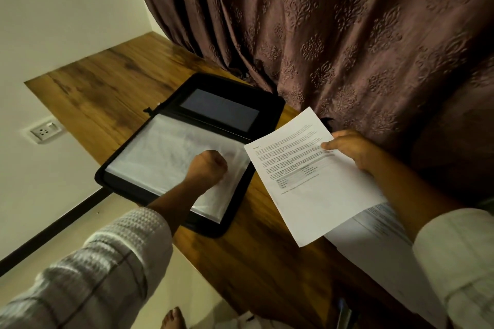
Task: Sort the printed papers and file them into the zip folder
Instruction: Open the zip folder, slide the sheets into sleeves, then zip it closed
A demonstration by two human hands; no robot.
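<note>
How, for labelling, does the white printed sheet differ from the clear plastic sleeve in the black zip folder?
The white printed sheet is opaque with text, held by the right hand; the clear plastic sleeve is translucent, lying in the black zip folder under the left hand. Both are rectangular.

Pale textured sleeves (107,262), grey checks

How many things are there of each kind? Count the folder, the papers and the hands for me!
Zip folder: 1
Printed sheet, held up: 1
Paper pile on the desk: 1 (I can't count its sheets)
Hands: 2, the left hand and the right hand
Total: 5
</note>
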